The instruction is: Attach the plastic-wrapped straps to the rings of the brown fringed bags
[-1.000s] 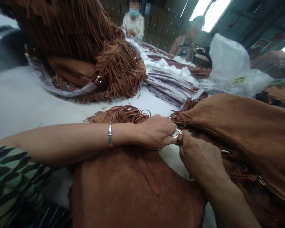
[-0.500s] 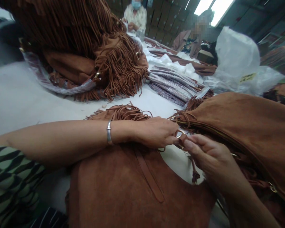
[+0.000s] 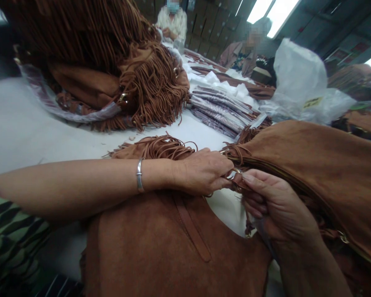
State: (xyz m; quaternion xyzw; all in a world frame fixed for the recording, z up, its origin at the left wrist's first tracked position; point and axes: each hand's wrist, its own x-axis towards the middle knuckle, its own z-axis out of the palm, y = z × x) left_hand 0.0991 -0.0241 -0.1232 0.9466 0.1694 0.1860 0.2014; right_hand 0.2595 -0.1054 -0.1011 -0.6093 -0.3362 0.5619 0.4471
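Observation:
A brown suede bag with a stitched strip lies in front of me. My left hand, below a silver bracelet, pinches a gold ring above the bag's curved edge. Close on its right, my right hand grips a brown leather strap that passes through the ring. Its lower fingers curl beneath the strap. The tips of my left fingers are partly hidden behind the ring.
Fringed brown bags are piled at the back left. Wrapped flat pieces are stacked behind my hands. Another suede bag lies at right, near clear plastic. Two people are across the table.
My right hand has turned, its thumb now lying along the top of the strap and its lower fingers showing underneath. My left hand still holds the ring. The view has shifted slightly.

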